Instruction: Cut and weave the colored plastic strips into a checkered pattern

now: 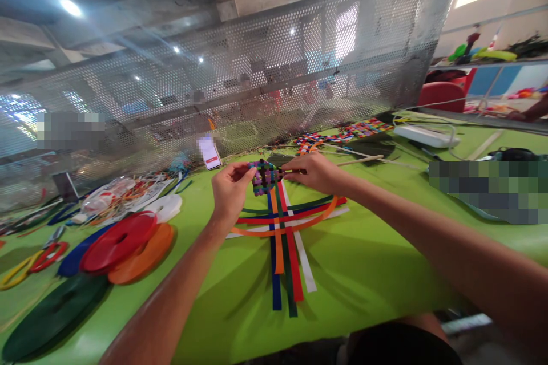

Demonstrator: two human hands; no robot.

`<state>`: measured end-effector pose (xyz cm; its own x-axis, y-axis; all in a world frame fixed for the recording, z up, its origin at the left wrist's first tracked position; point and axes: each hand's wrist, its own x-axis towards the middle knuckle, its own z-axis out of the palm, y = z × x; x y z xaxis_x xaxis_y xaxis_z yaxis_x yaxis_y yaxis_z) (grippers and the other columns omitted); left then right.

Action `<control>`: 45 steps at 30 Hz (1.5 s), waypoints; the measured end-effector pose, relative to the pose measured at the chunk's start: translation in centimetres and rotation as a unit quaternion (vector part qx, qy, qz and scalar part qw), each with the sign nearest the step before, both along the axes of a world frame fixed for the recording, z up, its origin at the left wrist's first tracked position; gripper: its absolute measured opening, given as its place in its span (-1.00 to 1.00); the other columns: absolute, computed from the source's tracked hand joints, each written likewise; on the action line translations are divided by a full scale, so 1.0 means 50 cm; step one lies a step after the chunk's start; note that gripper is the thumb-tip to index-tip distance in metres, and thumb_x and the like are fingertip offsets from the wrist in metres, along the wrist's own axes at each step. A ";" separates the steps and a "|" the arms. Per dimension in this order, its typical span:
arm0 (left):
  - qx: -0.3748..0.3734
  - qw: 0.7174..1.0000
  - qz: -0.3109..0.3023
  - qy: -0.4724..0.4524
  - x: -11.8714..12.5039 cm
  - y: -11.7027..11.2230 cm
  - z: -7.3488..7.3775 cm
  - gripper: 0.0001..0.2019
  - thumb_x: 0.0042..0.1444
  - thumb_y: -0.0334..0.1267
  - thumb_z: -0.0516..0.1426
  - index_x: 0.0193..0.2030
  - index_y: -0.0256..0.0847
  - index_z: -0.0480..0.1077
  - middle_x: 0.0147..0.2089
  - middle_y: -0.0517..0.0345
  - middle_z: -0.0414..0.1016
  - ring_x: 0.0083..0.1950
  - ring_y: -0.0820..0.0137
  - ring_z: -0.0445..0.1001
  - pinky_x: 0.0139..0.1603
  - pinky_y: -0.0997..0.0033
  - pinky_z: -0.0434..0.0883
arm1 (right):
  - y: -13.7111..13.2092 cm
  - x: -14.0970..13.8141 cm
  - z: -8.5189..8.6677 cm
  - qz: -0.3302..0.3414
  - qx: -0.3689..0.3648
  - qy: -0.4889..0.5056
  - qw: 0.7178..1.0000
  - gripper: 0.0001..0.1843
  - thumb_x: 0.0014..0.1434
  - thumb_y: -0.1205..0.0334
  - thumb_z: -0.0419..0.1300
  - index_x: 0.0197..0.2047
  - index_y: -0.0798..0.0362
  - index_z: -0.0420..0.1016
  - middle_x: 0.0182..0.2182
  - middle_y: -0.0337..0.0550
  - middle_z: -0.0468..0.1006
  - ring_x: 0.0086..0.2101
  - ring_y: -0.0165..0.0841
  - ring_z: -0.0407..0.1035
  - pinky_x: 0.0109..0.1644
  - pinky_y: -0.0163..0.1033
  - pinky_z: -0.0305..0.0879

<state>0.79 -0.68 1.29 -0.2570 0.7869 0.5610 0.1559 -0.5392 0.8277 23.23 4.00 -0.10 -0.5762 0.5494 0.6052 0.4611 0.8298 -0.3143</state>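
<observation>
Thumb and forefinger of the bare left hand (231, 185) are pinching the left edge of a small, roughly square woven piece in purple, teal and black strips (265, 178). The bare right hand (317, 173) is closing its fingertips at the opposite edge of the woven piece, where dark strip material is showing; the detail there is too small to tell which strip the fingers are gripping. The woven piece is sitting directly between the two hands. Below and between the hands, an open lattice of flat blue, orange, green, red and white strips (294, 262) is lying on the bright green work surface (363, 274), its lengthwise strips crossing the sideways ones. To the left of the left hand, flat round coils are lying grouped: a red coil (120, 242) is overlapping a blue coil (68, 265) and an orange coil (148, 256), a dark green coil (55, 313) is resting nearer the wearer, and a white coil (166, 207) is lying closer to the hand. Scissors with yellow and red handles (49, 256) are lying farther left. Beyond the left hand, a phone with a lit screen (209, 155) is standing tilted. Beyond the right hand, multicoloured woven strips (363, 128) are lying near a perforated metal screen (257, 80).
</observation>
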 end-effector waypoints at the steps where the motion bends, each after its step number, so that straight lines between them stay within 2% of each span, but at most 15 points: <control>1: 0.002 1.000 -0.003 0.002 0.000 0.000 0.001 -0.77 -0.17 -0.27 0.40 -0.32 -0.27 0.58 -0.43 0.15 0.56 -0.41 0.49 0.49 -0.33 0.52 0.47 | 0.000 0.000 -0.001 -0.003 0.001 -0.001 1.000 -0.74 0.30 0.21 0.24 0.01 0.02 0.67 -0.08 -0.05 0.69 -0.12 -0.22 0.59 -0.03 -0.23 0.43; 5: 0.013 1.000 -0.017 0.012 -0.002 -0.001 0.004 -0.75 -0.16 -0.31 0.39 -0.27 -0.26 0.58 -0.45 0.19 0.53 -0.42 0.50 0.47 -0.35 0.54 0.45 | 0.001 0.000 -0.004 -0.004 0.002 0.000 1.000 -0.72 0.30 0.21 0.23 0.02 0.05 0.66 -0.07 -0.03 0.68 -0.12 -0.20 0.59 -0.03 -0.22 0.43; 19: 0.014 0.999 -0.040 0.011 -0.004 0.000 0.003 -0.77 -0.14 -0.33 0.38 -0.27 -0.24 0.57 -0.43 0.20 0.53 -0.40 0.51 0.46 -0.33 0.56 0.42 | 0.001 0.000 -0.003 -0.004 0.000 -0.008 1.000 -0.73 0.31 0.20 0.22 0.02 0.01 0.66 -0.09 -0.05 0.69 -0.16 -0.23 0.59 -0.07 -0.21 0.43; 24: 0.014 0.999 -0.045 0.015 -0.004 0.000 0.004 -0.76 -0.13 -0.33 0.38 -0.25 -0.24 0.57 -0.44 0.21 0.51 -0.41 0.53 0.43 -0.34 0.58 0.40 | 0.000 -0.002 -0.003 -0.006 0.000 -0.009 1.000 -0.73 0.31 0.21 0.22 0.02 0.03 0.66 -0.09 -0.03 0.69 -0.13 -0.18 0.59 -0.06 -0.19 0.43; 34: 0.018 0.998 -0.048 0.026 -0.008 0.005 -0.002 -0.75 -0.09 -0.32 0.37 -0.21 -0.24 0.55 -0.44 0.25 0.47 -0.39 0.56 0.43 -0.33 0.64 0.41 | 0.001 -0.002 -0.006 -0.010 0.003 -0.015 1.000 -0.72 0.30 0.23 0.22 0.03 0.05 0.65 -0.09 -0.03 0.69 -0.15 -0.21 0.59 -0.09 -0.23 0.42; 41: -0.055 0.996 -0.074 -0.013 -0.006 0.005 -0.009 -0.63 -0.05 -0.13 0.37 -0.13 -0.25 0.49 -0.33 0.20 0.49 -0.32 0.50 0.47 -0.29 0.55 0.49 | 0.003 -0.001 -0.006 -0.008 -0.002 -0.003 1.000 -0.71 0.31 0.23 0.22 0.04 0.06 0.65 -0.06 -0.01 0.68 -0.10 -0.17 0.58 -0.01 -0.18 0.42; 45: -0.087 0.993 -0.078 -0.020 -0.003 0.006 -0.009 -0.59 -0.09 -0.08 0.38 -0.15 -0.25 0.48 -0.28 0.19 0.51 -0.30 0.49 0.49 -0.30 0.56 0.50 | 0.002 0.001 0.002 -0.013 -0.016 0.023 1.000 -0.72 0.30 0.24 0.23 0.01 0.11 0.66 -0.16 0.00 0.70 -0.23 -0.22 0.59 -0.12 -0.22 0.40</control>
<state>0.66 -0.40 0.86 -0.1441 0.9026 0.4056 0.0463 -0.4033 0.9139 23.27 4.11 -0.02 -0.5335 0.5825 0.6132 0.4660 0.8075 -0.3617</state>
